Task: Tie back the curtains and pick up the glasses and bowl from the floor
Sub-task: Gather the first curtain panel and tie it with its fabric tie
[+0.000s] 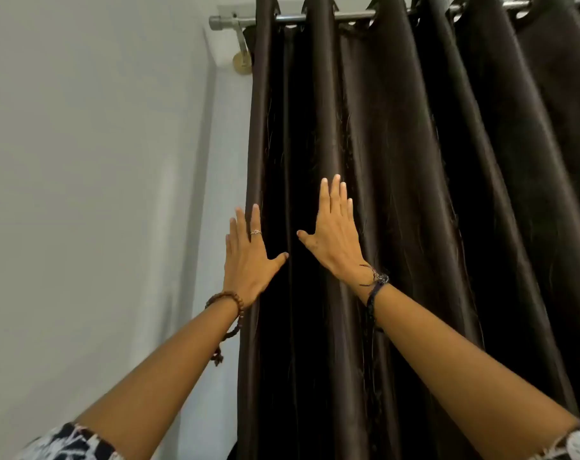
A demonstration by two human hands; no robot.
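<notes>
A dark brown eyelet curtain (414, 161) hangs in deep folds from a metal rod (351, 15) and fills the right half of the view. My left hand (247, 260) is raised with straight, spread fingers at the curtain's left edge, a ring on one finger and a bead bracelet on the wrist. My right hand (335, 234) is flat and open against a fold a little higher and to the right, a dark cord band at its wrist. Neither hand holds anything. The glasses, the bowl and the floor are out of view.
A plain white wall (93, 194) takes up the left half. The rod's end cap and its bracket (240, 44) are fixed to the wall at the top, just left of the curtain. Patterned sleeves show at the bottom corners.
</notes>
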